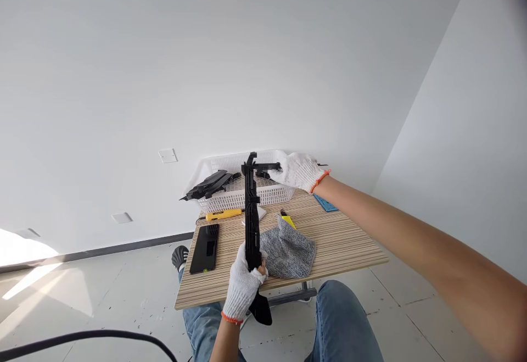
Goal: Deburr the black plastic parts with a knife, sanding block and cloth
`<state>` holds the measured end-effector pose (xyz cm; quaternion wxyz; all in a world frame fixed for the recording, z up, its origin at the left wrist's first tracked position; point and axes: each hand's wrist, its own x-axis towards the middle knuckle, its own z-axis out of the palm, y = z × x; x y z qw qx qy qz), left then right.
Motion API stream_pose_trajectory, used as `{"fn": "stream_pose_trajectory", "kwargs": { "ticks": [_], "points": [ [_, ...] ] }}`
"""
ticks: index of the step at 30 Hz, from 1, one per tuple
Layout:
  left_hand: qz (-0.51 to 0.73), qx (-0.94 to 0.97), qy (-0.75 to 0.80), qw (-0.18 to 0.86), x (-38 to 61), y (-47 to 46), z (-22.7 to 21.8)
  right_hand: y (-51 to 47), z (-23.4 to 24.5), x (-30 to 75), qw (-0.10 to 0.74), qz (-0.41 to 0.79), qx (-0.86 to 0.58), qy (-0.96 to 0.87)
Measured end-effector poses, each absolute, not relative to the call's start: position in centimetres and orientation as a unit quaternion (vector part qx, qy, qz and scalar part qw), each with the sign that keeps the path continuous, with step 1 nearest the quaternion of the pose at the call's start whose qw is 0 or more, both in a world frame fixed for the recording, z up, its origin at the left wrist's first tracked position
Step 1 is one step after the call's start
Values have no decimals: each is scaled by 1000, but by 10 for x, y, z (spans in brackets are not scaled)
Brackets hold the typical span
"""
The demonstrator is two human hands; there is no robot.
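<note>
On my feed, the left hand (242, 285) is wrapped round the lower part of a black plastic strip (251, 213), which rises ahead of it above the table (341, 244). Ahead and to the right, the right hand (298, 172) seems to pinch a short black bar (267, 166) at the strip's top; I can't tell whether the two are joined. I'd judge the strip light, stiff and a bit slick, with fragile edges, best held by its thick body.

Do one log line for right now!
left hand: gripping long black part | right hand: at crosspiece near its top | basket: holds black pieces
</note>
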<state>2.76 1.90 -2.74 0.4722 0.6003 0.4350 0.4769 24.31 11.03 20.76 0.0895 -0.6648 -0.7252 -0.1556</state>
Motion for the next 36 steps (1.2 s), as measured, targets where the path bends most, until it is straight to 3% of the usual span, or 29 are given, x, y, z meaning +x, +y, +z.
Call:
{"fn": "stream_pose_trajectory", "kwargs": {
  "ticks": [5, 31, 36],
  "points": [
    [478, 584, 414, 509, 29, 15, -18, 110, 203, 236, 77, -145, -657, -736],
    [460, 590, 434, 502, 29, 14, -18, 111, 199, 238, 51, -88, -673, -732],
    [454, 595, 437, 499, 28, 13, -15, 106, 194, 237, 83, -90, -687, -716]
  ]
}}
